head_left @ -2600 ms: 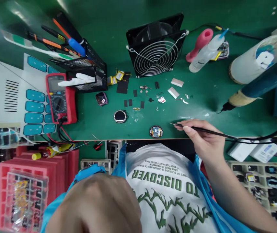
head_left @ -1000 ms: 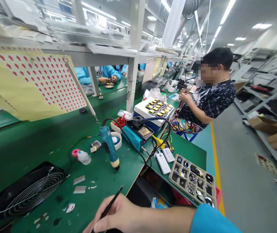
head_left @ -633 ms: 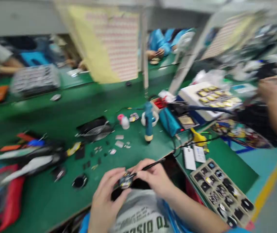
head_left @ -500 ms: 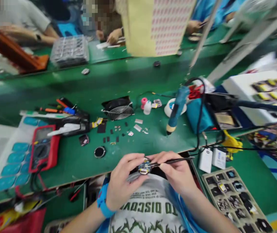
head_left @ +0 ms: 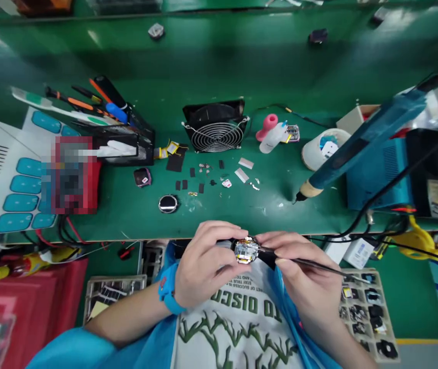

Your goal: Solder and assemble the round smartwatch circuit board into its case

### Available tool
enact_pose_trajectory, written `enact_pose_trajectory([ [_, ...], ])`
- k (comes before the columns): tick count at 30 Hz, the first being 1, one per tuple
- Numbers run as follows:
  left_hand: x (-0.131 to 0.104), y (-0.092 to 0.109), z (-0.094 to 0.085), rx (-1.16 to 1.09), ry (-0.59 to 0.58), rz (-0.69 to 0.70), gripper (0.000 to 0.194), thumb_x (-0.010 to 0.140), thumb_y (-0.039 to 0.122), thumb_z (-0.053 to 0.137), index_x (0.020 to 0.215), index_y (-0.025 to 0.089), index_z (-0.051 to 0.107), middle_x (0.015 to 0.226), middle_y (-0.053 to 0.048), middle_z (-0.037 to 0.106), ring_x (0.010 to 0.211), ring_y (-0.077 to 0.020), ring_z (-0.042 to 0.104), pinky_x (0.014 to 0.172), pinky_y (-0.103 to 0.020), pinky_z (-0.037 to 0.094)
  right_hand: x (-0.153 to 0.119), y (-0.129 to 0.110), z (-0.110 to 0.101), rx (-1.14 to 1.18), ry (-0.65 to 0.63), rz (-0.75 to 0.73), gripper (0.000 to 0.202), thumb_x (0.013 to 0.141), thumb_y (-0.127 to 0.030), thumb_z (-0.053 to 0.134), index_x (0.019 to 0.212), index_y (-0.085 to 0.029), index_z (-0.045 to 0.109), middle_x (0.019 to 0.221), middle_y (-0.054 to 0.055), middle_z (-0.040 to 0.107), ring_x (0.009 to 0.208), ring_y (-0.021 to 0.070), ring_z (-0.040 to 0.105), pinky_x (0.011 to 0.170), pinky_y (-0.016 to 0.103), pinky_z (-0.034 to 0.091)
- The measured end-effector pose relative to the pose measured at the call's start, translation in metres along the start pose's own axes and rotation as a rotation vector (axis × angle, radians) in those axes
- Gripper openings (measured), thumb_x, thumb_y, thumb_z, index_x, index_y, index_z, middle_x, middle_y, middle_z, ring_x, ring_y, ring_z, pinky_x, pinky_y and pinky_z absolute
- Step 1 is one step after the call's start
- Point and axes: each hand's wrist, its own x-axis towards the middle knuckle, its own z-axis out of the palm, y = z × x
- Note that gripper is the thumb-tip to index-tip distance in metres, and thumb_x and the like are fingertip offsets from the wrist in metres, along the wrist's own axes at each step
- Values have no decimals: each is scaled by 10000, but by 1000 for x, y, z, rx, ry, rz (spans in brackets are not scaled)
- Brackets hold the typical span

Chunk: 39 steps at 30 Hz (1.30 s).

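Note:
My left hand [head_left: 207, 259], with a blue band on the wrist, is closed on the rim of a round smartwatch body [head_left: 246, 250]. Its silver inner parts face up, and a yellow strip shows near the lower edge. Between the thumb and fingers of my right hand [head_left: 305, 261] are slim dark tweezers [head_left: 314, 265]. Their tip end points at the right side of the watch body; whether it touches is too small to tell. Both hands are just off the bench's front edge, above my lap. A round watch screen [head_left: 168, 203] lies on the bench to the left.
A soldering iron [head_left: 357, 148] hangs tip down at the right. Small loose parts lie before a black fan [head_left: 217, 134]. A red multimeter [head_left: 95, 179] and a tool holder [head_left: 142, 146] stand left. A compartment tray [head_left: 390, 328] sits low at the right.
My view has tilted down and moved nearer to the bench, so the people opposite are out of sight. The tweezers' rear end now points lower to the right; both hands keep their grip.

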Motion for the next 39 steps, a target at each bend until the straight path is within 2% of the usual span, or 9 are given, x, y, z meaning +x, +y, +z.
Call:
enact_pose_trajectory([
  [6,-3,-2,1,32,4,9,251,915,230,793,799,189,574,1195,-77,734,1136,-218,698,931,-401,611,-6,-1,4,-111,7,-29,216,937,-135,707,1052,-300,786,1003,19,791,1029,236,773,913,445,646],
  [10,-4,-3,1,76,0,57,154,912,235,804,967,186,669,1167,-78,745,1127,-211,718,946,-392,598,-8,3,4,-114,-11,-70,262,931,-112,708,1097,-303,776,1028,16,791,1055,238,766,930,448,641],
  [14,-7,-4,-1,127,-10,96,187,934,252,785,1087,198,692,1162,-76,764,1104,-207,744,927,-384,605,-8,7,4,-67,3,-34,218,934,-127,712,1061,-289,785,1000,15,790,1018,222,766,923,432,638],
  [21,-10,-5,-1,141,-19,94,173,942,277,775,1095,231,708,1177,-65,782,1080,-213,763,922,-389,606,-11,16,6,11,45,27,137,937,-187,731,999,-291,795,951,17,795,968,215,767,915,435,635],
  [27,-9,-4,1,138,-8,99,143,965,276,748,1079,200,707,1165,-88,783,1056,-194,765,903,-375,604,-9,17,14,130,132,83,97,939,-234,748,973,-307,801,909,-1,799,910,181,771,874,378,648],
  [33,-10,-7,4,116,1,76,164,945,270,773,1074,191,708,1159,-87,777,1067,-195,762,917,-375,608,-12,21,8,49,57,37,174,929,-150,729,1014,-286,797,967,13,796,979,200,762,927,414,632],
  [39,-12,-9,8,100,7,79,193,942,247,775,1115,203,702,1181,-79,769,1078,-200,758,926,-386,616,-10,21,13,137,125,89,128,939,-204,739,985,-302,809,930,6,801,944,185,766,908,392,639],
])
